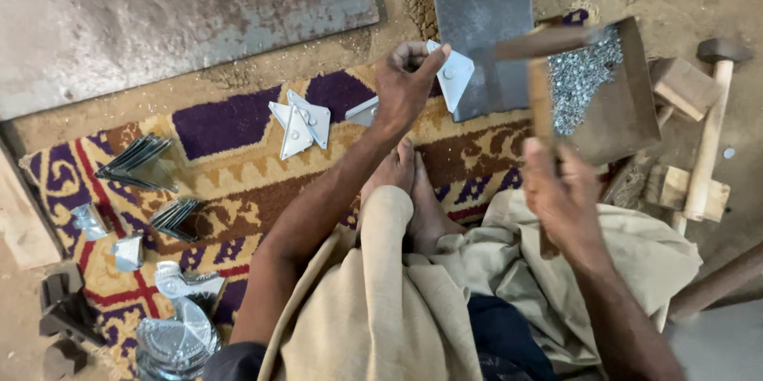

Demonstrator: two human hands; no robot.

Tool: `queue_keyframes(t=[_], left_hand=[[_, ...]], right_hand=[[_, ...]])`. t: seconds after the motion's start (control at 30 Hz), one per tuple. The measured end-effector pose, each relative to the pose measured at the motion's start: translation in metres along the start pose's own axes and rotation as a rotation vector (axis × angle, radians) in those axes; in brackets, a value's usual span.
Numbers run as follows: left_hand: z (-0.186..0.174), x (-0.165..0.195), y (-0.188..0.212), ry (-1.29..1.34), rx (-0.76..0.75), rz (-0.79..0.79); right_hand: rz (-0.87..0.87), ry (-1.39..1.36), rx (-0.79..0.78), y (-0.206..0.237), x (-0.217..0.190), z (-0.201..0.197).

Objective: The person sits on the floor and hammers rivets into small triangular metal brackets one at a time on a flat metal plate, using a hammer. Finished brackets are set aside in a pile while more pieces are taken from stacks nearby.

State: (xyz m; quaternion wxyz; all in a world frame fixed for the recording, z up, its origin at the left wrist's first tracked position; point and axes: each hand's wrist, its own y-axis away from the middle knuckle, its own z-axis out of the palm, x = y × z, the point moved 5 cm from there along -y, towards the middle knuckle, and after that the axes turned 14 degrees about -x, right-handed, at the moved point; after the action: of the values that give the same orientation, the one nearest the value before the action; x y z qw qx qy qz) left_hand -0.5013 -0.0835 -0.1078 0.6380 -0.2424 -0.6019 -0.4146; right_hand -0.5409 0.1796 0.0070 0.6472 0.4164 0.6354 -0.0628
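Countless small rivets (pixel 584 71) fill the rusty tray (pixel 628 111) (left fingers (pixel 413 59) grasp a triangular plate (pixel 455 75), right fingers (pixel 548 166) clench a hammer (pixel 544 103)).

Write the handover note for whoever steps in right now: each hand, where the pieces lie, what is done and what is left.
Left hand: shut on a pale angular metal piece, held against the dark steel block.
Right hand: gripping a hammer, raised and blurred in the picture.
Tray of small rivets sits to the right of the block, with a spare mallet beyond it.
Done, as far as can be judged: two similar pieces lie on the patterned rug.
Left: stacks of folded metal blanks wait at far left; whether the held piece is finished cannot be told.
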Motion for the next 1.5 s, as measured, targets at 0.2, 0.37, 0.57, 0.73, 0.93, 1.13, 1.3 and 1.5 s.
queue_keyframes(t=[0.2, 0.37, 0.57, 0.73, 0.93, 1.13, 1.3, 1.5], left_hand=[[0.000, 0.002, 0.000, -0.015, -0.014, -0.033], [0.003, 0.004, 0.000, -0.102, -0.036, -0.035], [-0.014, -0.013, 0.005, 0.046, 0.033, -0.076], [-0.040, -0.011, 0.011, 0.362, -0.014, -0.092], [-0.048, 0.000, 0.027, 0.300, -0.068, -0.144], [-0.048, -0.008, 0.029, 0.212, -0.038, -0.154], [-0.041, -0.004, 0.026, 0.182, -0.090, -0.131], [-0.034, 0.005, 0.027, 0.297, -0.149, -0.053]], right_hand=[[-0.713, 0.430, -0.011, 0.007, 0.011, -0.016], [-0.163, 0.539, -0.059, -0.022, 0.056, -0.006], [0.147, -0.192, -0.181, -0.025, 0.072, 0.029], [0.036, 0.236, 0.053, -0.069, 0.070, -0.022], [-0.236, 0.906, 0.231, -0.124, 0.041, -0.080], [-0.214, 0.853, 0.175, -0.120, 0.052, -0.086], [-0.196, 0.957, 0.148, -0.102, 0.058, -0.082], [-0.094, 0.900, 0.255, -0.085, 0.073, -0.097]])
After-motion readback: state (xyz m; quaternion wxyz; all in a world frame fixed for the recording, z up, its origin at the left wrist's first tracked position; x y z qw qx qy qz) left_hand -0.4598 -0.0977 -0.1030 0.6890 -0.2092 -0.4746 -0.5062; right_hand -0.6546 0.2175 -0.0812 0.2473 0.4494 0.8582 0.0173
